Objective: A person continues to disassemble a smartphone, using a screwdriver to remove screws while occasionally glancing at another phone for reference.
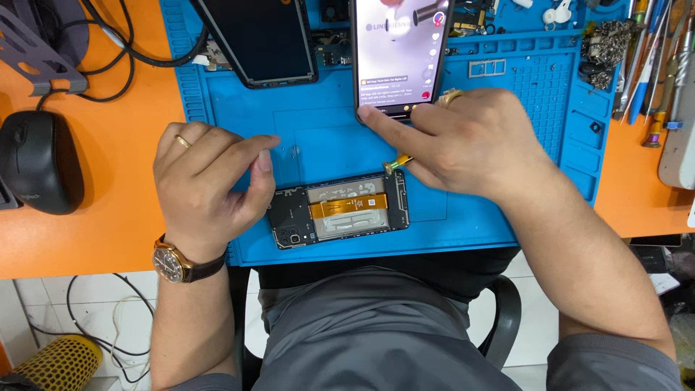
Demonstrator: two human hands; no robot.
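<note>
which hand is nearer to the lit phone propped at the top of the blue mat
Right. The right hand touches the lit phone at its bottom edge with a fingertip; the left hand is off to its lower left, apart.

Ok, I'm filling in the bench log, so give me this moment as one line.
left hand: resting on blue silicone mat | right hand: holds yellow-handled screwdriver, forefinger on lit black smartphone | opened black phone frame: untouched

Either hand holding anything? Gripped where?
Right hand holds a screwdriver by its handle, hidden in the hand; only the tip end shows. Left hand holds nothing.
</note>
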